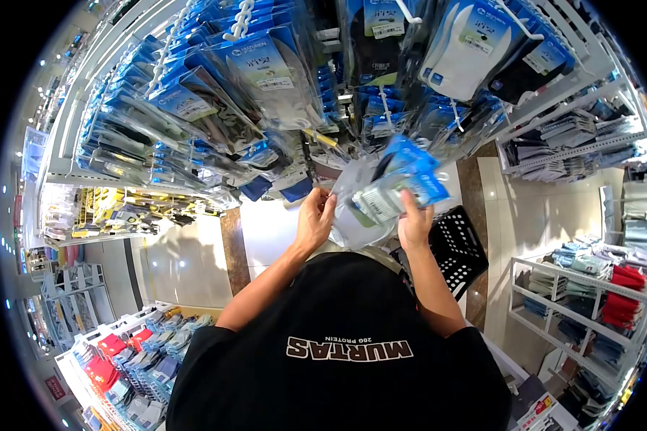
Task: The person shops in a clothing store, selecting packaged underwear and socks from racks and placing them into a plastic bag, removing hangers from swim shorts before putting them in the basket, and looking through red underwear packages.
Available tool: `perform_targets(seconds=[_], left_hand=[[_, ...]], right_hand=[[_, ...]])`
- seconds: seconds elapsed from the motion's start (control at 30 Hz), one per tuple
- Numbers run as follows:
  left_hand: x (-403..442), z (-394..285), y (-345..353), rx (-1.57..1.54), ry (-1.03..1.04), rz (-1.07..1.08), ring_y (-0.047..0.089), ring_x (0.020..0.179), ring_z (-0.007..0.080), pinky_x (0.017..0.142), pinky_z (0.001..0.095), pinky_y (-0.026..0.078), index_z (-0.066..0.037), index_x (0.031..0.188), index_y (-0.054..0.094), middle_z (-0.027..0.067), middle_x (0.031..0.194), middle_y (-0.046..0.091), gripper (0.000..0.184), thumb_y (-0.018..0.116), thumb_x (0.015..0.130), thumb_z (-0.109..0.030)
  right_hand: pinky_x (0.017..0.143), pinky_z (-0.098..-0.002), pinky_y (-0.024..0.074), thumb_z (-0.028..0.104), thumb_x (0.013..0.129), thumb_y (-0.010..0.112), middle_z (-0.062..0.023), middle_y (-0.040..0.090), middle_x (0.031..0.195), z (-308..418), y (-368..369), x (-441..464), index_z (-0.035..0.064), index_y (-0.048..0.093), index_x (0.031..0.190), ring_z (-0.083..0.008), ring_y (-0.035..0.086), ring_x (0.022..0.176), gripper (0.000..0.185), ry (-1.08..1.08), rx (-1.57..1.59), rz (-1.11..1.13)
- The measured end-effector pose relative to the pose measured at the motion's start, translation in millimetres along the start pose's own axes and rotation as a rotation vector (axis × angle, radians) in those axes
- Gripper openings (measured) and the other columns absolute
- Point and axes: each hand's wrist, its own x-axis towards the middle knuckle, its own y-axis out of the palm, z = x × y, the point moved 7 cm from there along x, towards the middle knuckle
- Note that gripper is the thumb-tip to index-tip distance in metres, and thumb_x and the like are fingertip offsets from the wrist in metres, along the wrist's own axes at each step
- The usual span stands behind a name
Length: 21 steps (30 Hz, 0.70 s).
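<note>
While the left hand (315, 221) pinches translucent plastic (349, 183) at its edge, the right hand (415, 224) holds blue-topped packets (430, 187) just beside it, thumb over the front, fingers narrow, probably so they don't slide apart. Hanging packs (262, 68) ahead, black basket (469, 262) below.

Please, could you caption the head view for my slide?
Left hand pinching translucent plastic, right hand holding blue-topped packets, before hanging packaged goods.
</note>
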Motion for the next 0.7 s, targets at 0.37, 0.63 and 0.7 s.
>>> perform_targets(seconds=[0.37,0.63,0.7], left_hand=[[-5,-29,32,-0.685,-0.165,0.149,0.057,0.066,0.0087,0.059,0.0254,0.047,-0.006,0.104,0.053,0.0,0.08,0.059,0.016,0.055,0.103,-0.021],[-18,-21,27,-0.689,-0.22,0.166,0.061,0.086,0.0108,0.079,0.0309,0.053,-0.008,0.102,0.058,0.0003,0.091,0.061,0.013,0.057,0.102,-0.021],[-19,-13,19,-0.796,-0.313,0.148,0.061,0.085,0.0124,0.08,0.0329,0.054,-0.008,0.101,0.057,0.0002,0.089,0.06,0.012,0.056,0.102,-0.02]], right_hand=[[0.082,-0.0353,0.0505,0.017,0.083,0.073,-0.0123,0.069,0.098,-59,-12,-36,0.0025,0.062,0.109,-0.0266,0.066,0.09,0.032,0.209,-0.988,0.494],[0.087,-0.0485,0.0495,0.025,0.083,0.069,-0.0233,0.067,0.106,-72,-7,-33,0.0008,0.058,0.113,-0.0407,0.062,0.104,0.04,0.096,-1.537,0.656],[0.087,-0.0486,0.0497,0.027,0.084,0.07,-0.0236,0.067,0.105,-68,-9,-35,0.0006,0.057,0.115,-0.0416,0.063,0.103,0.043,0.093,-1.542,0.681]])
